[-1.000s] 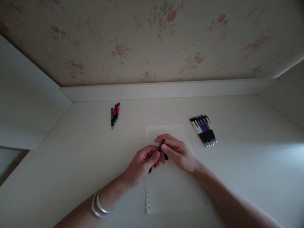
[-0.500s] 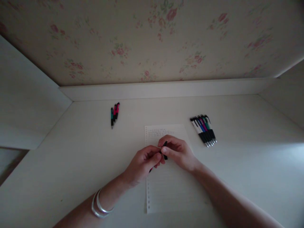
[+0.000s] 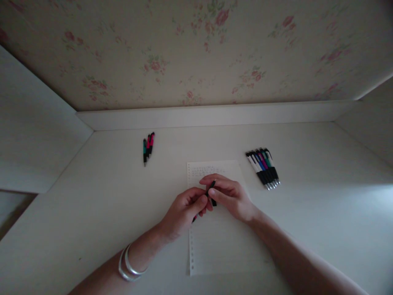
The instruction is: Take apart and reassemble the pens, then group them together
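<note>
Over the lined sheet of paper (image 3: 221,246), my two hands meet. My left hand (image 3: 181,211) is closed round a pen (image 3: 194,218); a black end with a bit of pink sticks out at its lower left. A dark pointed part of it rises between the hands at the upper right. My right hand (image 3: 233,200) pinches a short black pen part (image 3: 214,202), perhaps the grip, with thumb and fingers. Fingers hide most of the pen, so whether the two parts are joined I cannot tell.
Several pens (image 3: 264,169) with white, blue, purple and green barrels lie side by side at the right. A green pen (image 3: 145,152) and two pink pens (image 3: 150,144) lie at the back left. Behind the white desk (image 3: 107,205) stands a wall with floral paper (image 3: 190,61).
The dark pointed part between my hands has shifted slightly up and left. My right fingers have lifted and stretched a little to the left; the pens on the desk stay put.
</note>
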